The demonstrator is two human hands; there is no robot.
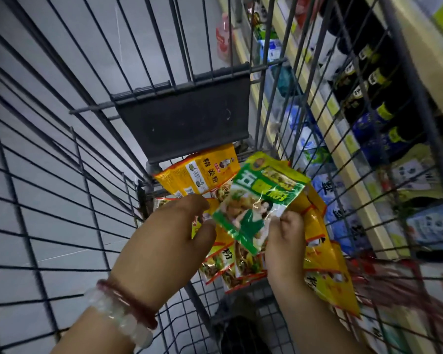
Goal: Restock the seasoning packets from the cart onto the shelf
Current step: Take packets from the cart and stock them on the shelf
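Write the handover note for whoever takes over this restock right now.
Right hand: pinching the lower edge of a green seasoning packet, lifted above the pile.
Left hand: fingers at the same packet's left edge and the yellow packets beneath.
Yellow packets lie in the wire cart; the shelf is to the right.
Done: one green packet picked up.
Left: shelve it, then the remaining yellow packets.
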